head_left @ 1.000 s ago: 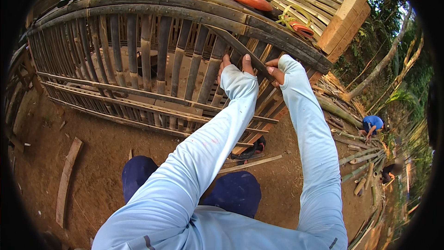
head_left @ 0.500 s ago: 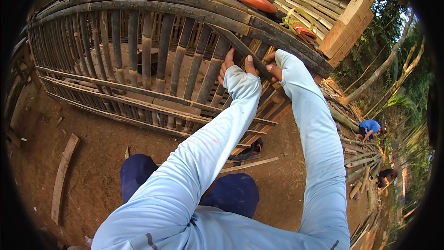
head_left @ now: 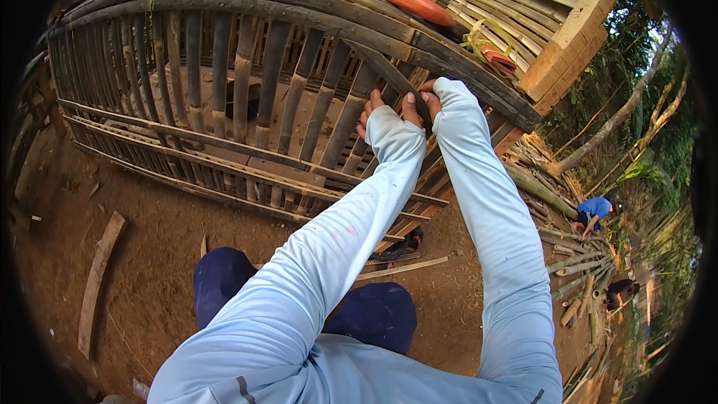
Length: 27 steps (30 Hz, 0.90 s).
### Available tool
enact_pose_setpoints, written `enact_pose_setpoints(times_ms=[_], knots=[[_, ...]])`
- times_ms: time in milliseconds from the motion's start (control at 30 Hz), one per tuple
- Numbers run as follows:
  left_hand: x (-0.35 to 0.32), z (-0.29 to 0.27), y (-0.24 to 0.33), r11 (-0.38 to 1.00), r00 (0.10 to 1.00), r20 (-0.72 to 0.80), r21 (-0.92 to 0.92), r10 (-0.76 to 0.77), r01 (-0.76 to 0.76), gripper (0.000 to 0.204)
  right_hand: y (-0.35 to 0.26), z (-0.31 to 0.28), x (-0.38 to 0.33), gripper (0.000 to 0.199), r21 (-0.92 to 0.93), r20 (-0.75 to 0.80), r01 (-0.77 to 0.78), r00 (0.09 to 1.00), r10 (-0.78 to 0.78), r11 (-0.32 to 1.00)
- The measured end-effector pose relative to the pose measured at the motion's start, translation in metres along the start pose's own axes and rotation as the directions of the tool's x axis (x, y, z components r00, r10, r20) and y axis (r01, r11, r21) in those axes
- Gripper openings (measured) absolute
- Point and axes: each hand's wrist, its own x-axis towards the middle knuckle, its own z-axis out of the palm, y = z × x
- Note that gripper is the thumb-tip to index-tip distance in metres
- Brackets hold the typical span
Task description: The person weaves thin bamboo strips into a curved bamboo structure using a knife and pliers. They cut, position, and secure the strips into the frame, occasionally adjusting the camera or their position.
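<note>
A dark bamboo slat [head_left: 378, 63] slants down from under the top rail of a bamboo-slatted frame [head_left: 247, 11] to my hands. My left hand [head_left: 385, 114] grips its lower part, thumb on the near face and fingers behind among the upright slats. Close beside it, my right hand [head_left: 437, 97] pinches the same slat; its fingers are partly hidden by the bent wrist and sleeve. The slat's lower end is hidden behind my hands and cannot be made out.
An orange, elongated object [head_left: 419, 5] lies on top of the frame, near another orange item [head_left: 499, 60] with a yellow strap. A thick wooden beam [head_left: 572, 34] stands at the right corner. A curved board [head_left: 101, 284] lies on the dirt. Far right, a person in blue [head_left: 594, 209] bends by bamboo poles.
My right hand has shifted left and slightly up, closer to my left hand. The left hand keeps its hold on the slat. The view has shifted slightly.
</note>
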Motion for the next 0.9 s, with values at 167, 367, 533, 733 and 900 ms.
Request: enact_pose_setpoints(times_ms=[167,367,533,733,900], knots=[[0.002,0.000,-0.004,0.999,0.999,-0.019,0.028,0.038,-0.038,0.065,0.002,0.001,0.010,0.009,-0.051,0.056,0.099,0.994,-0.097,0.994],[0.001,0.000,-0.003,0.998,0.999,-0.029,-0.062,0.019,-0.021,0.062,-0.005,-0.004,0.012,0.011,-0.017,0.084,0.122,0.989,-0.120,0.992],[-0.002,-0.001,0.000,0.989,0.998,-0.064,-0.148,-0.001,-0.008,0.062,-0.004,0.001,0.009,0.013,-0.060,0.067,0.013,0.998,-0.009,0.998],[-0.003,0.004,-0.002,0.977,0.990,-0.137,-0.214,-0.043,0.013,0.063,-0.015,-0.004,0.009,0.013,-0.100,0.040,0.007,0.999,-0.003,0.995],[-0.007,0.006,0.000,0.969,0.991,-0.127,-0.248,-0.047,0.014,0.065,-0.001,0.002,0.013,0.011,-0.240,0.105,0.037,0.994,-0.012,0.970]])
